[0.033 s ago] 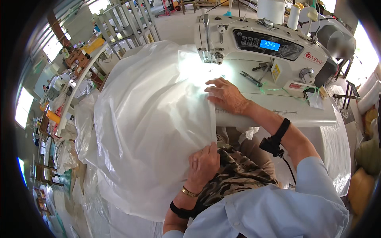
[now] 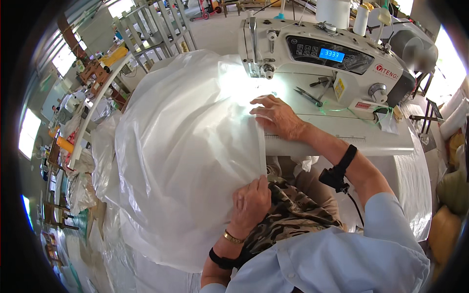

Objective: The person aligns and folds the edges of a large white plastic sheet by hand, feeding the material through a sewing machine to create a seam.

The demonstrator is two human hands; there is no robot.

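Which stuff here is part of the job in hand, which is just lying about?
In the job:
- white sheet, edge pinched by the left hand, right hand resting on it
- sewing machine, lit

Apparently just lying about:
- snips-like tool, untouched
- metal rack
- orange roll

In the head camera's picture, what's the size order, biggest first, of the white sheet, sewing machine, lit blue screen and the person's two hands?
1. White sheet
2. Sewing machine
3. Right hand and left hand: too alike to rank
4. Lit blue screen
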